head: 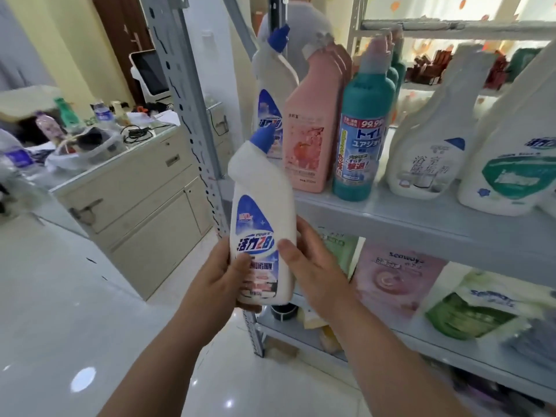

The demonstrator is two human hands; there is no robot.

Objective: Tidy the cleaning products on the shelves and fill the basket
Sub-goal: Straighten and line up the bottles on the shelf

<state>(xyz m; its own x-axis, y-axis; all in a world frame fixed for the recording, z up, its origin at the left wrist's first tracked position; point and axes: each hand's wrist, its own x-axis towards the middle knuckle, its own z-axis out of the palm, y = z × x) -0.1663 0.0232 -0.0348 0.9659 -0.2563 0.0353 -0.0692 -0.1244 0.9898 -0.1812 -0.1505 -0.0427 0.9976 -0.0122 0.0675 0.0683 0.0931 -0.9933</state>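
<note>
Pale tiled floor (pixel 60 296); cluttered counter (pixel 144 188) with drawers, far left. Grey metal shelf (pixel 421 224), right.

- My left hand (pixel 216 281): wrapped round the lower part of a white bottle (pixel 258 224) with a blue cap.
- Bottle: upright, slightly tilted, between both hands, in front of the shelf's left corner.
- My right hand (pixel 313 272): thumb on the label, fingers behind, gripping the same bottle.
- On the shelf: matching bottle (pixel 270 85), pink bottle (pixel 307 139), teal bottle (pixel 361 139).

Held bottle (pixel 261 224): white body, blue cap, blue-and-white label. Shelf bottles at frame centre: one pink (pixel 313 130), one teal (pixel 359 136).
</note>
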